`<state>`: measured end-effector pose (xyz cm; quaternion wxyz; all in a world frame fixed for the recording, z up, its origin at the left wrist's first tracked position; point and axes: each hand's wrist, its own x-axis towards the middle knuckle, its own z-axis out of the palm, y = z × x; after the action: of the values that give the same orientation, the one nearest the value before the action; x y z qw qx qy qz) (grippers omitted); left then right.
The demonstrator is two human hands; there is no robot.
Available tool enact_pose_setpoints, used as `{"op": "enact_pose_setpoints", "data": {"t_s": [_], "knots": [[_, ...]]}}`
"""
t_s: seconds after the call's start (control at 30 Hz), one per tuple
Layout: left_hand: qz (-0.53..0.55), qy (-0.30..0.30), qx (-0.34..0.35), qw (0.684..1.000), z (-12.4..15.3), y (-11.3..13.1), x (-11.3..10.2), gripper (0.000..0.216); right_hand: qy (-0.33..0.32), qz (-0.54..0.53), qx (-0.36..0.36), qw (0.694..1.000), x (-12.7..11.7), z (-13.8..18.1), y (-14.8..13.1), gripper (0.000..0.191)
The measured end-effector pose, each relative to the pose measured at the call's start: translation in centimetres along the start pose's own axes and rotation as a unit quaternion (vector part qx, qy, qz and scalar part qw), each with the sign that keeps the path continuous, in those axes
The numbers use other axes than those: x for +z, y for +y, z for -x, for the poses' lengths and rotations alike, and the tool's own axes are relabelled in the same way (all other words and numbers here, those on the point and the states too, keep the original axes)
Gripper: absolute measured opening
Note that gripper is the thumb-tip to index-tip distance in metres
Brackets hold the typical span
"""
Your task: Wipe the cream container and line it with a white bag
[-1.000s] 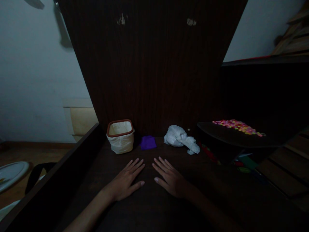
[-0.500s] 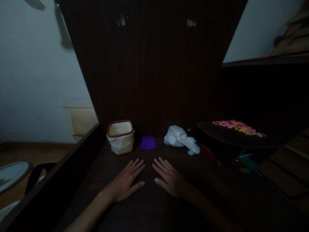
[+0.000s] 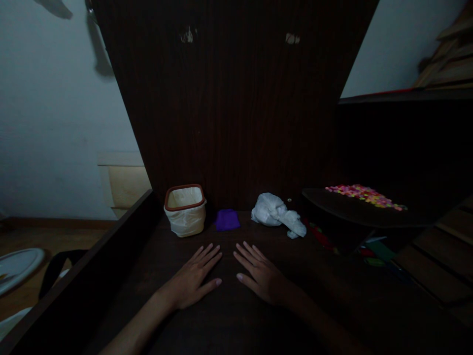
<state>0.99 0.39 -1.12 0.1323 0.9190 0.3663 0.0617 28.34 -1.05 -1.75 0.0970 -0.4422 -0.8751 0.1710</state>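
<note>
Head cam's got a small purple cloth [image 3: 227,220] lying flat on the dark wooden top [image 3: 225,325], close to the back panel [image 3: 236,108]. Looks folded, but it's too dim to be sure. Just left of it a bin [image 3: 186,224] stands upright, brown rim up top, pale liner hanging over the outside. Off to the right there's a knotted white bag [image 3: 269,209], slumped over with its twisted tail trailing; no telling what's inside.

Nearer the camera, the left hand [image 3: 192,278] and right hand [image 3: 260,276] sit palm down, fingers a bit apart and thumbs out, neither one gripping anything. The left is nearest the bin and cloth, the right nearest the bag, all without contact.

What could go wrong, imo: the cloth is probably light, so a sloppy sweep would bunch it up. Snag that loose liner and the bin might tip. Yank the bag by its tail and the knot could slip, or the whole lump could roll.

Further right, a curved shelf [image 3: 323,204] holds a loose scatter of pink and yellow bits [image 3: 365,195]; an elbow bump could send them everywhere, and the murk under there wouldn't help anyone find them.
</note>
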Motion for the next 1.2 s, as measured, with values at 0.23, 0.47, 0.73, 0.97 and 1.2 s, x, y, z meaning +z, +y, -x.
{"op": "enact_pose_setpoints", "data": {"t_s": [0.23,0.47,0.73,0.97,1.2], "knots": [[0.005,0.007,0.0,1.0,0.1,0.0,0.1,0.065,-0.022,0.008,0.01,1.0,-0.3,-0.2,-0.3,0.062],[0.003,0.02,0.015,1.0,0.1,-0.3,0.3,0.064,-0.016,0.002,0.008,1.0,-0.2,-0.1,-0.1,0.063],[0.022,0.022,0.012,0.999,0.0,-0.2,0.2,0.064,0.002,-0.007,-0.001,1.0,0.2,-0.1,0.3,0.063],[0.032,0.009,-0.004,0.999,0.0,0.1,-0.2,0.066,0.006,-0.002,-0.001,1.0,0.1,0.0,0.2,0.065],[0.022,0.004,-0.007,1.0,-0.1,0.0,-0.1,0.067,0.005,-0.033,0.005,0.999,-1.1,0.1,0.0,0.061]]}}
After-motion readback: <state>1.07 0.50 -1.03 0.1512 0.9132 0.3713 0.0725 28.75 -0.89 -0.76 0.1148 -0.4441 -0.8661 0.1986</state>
